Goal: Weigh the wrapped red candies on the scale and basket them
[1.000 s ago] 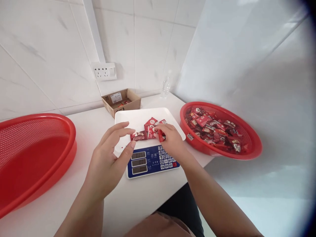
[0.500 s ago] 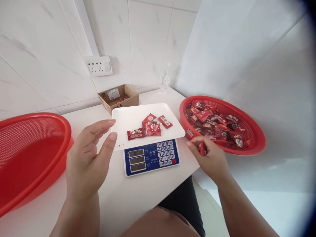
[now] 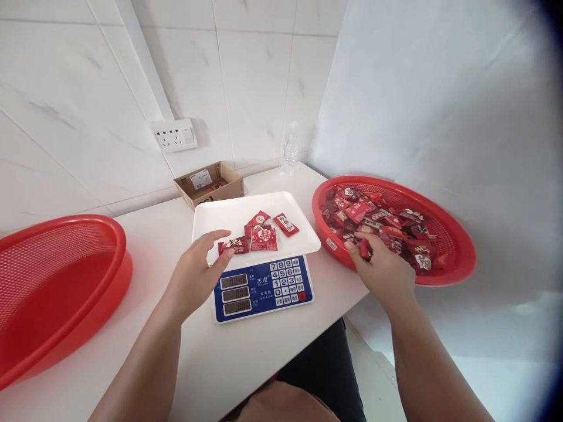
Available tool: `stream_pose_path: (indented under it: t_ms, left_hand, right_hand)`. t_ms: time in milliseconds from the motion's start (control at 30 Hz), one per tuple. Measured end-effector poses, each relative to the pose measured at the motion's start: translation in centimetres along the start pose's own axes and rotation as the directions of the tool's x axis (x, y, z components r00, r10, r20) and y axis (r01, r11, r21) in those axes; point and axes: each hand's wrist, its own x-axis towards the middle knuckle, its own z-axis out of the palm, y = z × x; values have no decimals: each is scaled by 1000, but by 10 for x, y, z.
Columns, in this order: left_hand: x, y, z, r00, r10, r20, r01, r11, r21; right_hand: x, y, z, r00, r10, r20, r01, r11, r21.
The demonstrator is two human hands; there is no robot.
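In my head view, my right hand (image 3: 382, 266) grips a small red packet (image 3: 365, 248) by the full basket (image 3: 328, 237); my left hand (image 3: 196, 275) reaches over the scale's white tray (image 3: 209, 214), perhaps touching the leftmost candy packet (image 3: 234, 245).

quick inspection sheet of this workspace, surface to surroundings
surface: white table
job's things: scale with wrapped packets on its white tray; right basket holds many more; left basket beside the scale
clutter: open carton and clear bottle at the back
left hand: fingers spread at the leftmost packet on the tray, contact unclear
right hand: holds a red packet by the right basket's near rim
cables: nothing seen
surroundings: tiled wall with a socket panel, no plug in it
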Motion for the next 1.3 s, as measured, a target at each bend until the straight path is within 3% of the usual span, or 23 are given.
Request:
stream_pose_path:
  t_ms: [100, 200, 367, 533, 633, 833, 1067, 1200, 1300]
  left_hand:
    - [8, -1, 10, 991, 54, 124, -66, 994, 89]
    - [17, -2, 19, 984, 55, 170, -83, 982, 167]
    - [25, 1, 21, 987, 38, 154, -75, 967, 243]
    - [25, 12, 12, 999, 7, 46, -18, 966, 259]
    - [28, 26, 20, 993, 96, 73, -111, 962, 250]
    - [53, 40, 57, 886, 327, 329, -422, 862, 281]
    - [66, 31, 75, 814, 402, 419, -550, 766, 333]
    - [62, 32, 72, 809, 437, 393, -568, 753, 332]
    - [59, 28, 45, 863, 436, 256, -503, 785, 362]
  right_hand:
    - [-2, 0, -1, 1000, -13, -6, 13, 1000, -10]
    - [-2, 1, -2, 998, -57, -7, 57, 998, -11]
    - [-1, 4, -2, 993, -116, 16, 116, 993, -7]
    - [1, 8, 0, 988, -146, 59, 146, 989, 1]
    - [1, 9, 1, 986, -155, 54, 155, 988, 1]
    - [2, 11, 2, 984, -165, 73, 164, 986, 19]
    - [-3, 9, 6, 988, -152, 16, 152, 988, 16]
    - [-3, 10, 8, 987, -156, 39, 154, 987, 40]
    - [-2, 12, 9, 987, -159, 11, 159, 987, 40]
